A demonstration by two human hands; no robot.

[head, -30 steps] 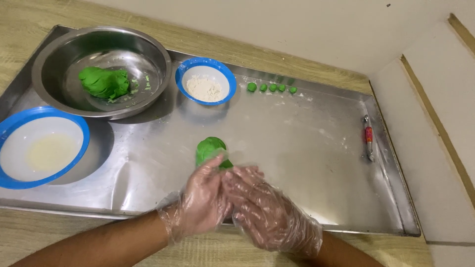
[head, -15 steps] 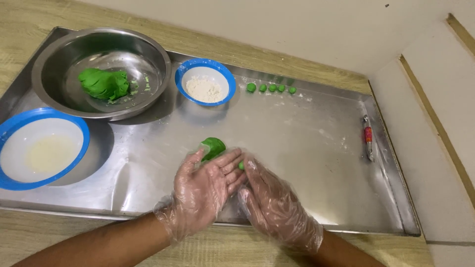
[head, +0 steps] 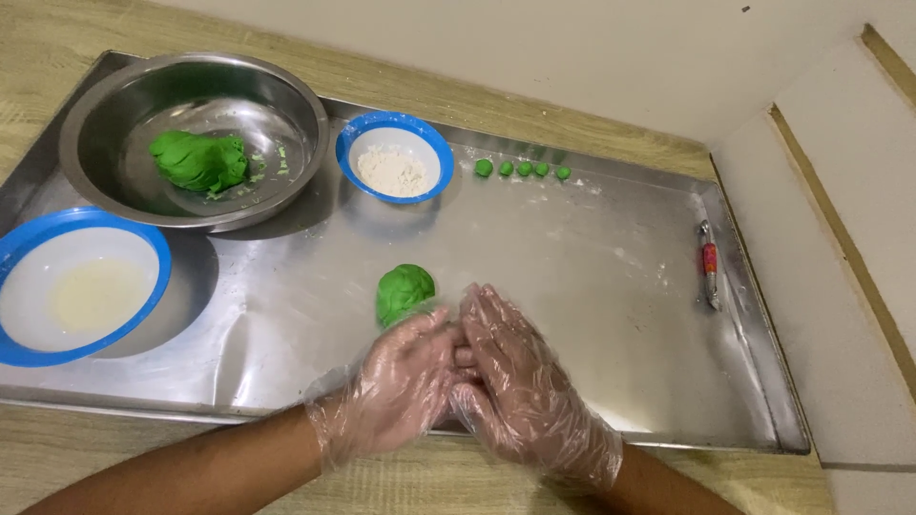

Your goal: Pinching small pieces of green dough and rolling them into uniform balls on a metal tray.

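Both my hands wear clear plastic gloves and press together over the front of the steel tray [head: 611,286]. My left hand [head: 401,381] lies against my right hand [head: 525,381], palm sides meeting. A small green dough piece seen between them earlier is now hidden. Just beyond my left fingertips, a rounded green dough lump [head: 404,291] rests on the tray, apart from both hands. A row of several small green dough balls [head: 523,169] sits at the back.
A steel bowl [head: 286,105] holding more green dough [head: 198,159] stands at the back left. A blue bowl of white flour [head: 396,157] is beside it. Another blue bowl [head: 19,257] with pale liquid is at the left. A small red-handled tool [head: 709,262] lies by the right rim.
My hands drew back from the dough lump toward the tray's front and closed together. The small green piece that showed between them is now covered. The lump stays put.
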